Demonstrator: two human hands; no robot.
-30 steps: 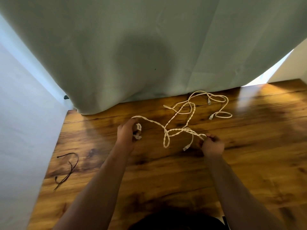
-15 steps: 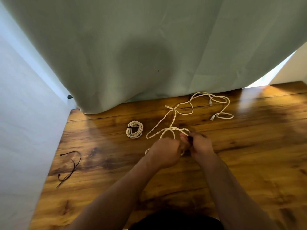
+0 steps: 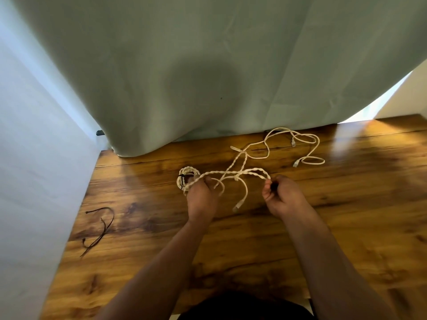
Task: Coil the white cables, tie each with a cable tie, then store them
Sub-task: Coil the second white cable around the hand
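Observation:
A loose white braided cable [image 3: 233,173] stretches between my two hands above the wooden table [image 3: 346,204]. My left hand [image 3: 201,199] grips one stretch of it, and my right hand [image 3: 284,197] pinches the other end of that stretch. One plug end [image 3: 236,207] dangles between the hands. Behind my left hand lies a small coiled white cable [image 3: 184,179] bound with a black tie. More white cable [image 3: 305,146] trails in loops toward the back right, with two plugs showing. Black cable ties [image 3: 99,229] lie at the table's left.
A grey-green curtain [image 3: 208,77] hangs along the table's far edge. A pale wall [image 3: 34,181] borders the left side. Bare wood spreads to the right and toward me.
My left hand set the tied coil down on the table and took hold of the loose cable. Both hands met, then pulled apart, stretching the braided cable between them.

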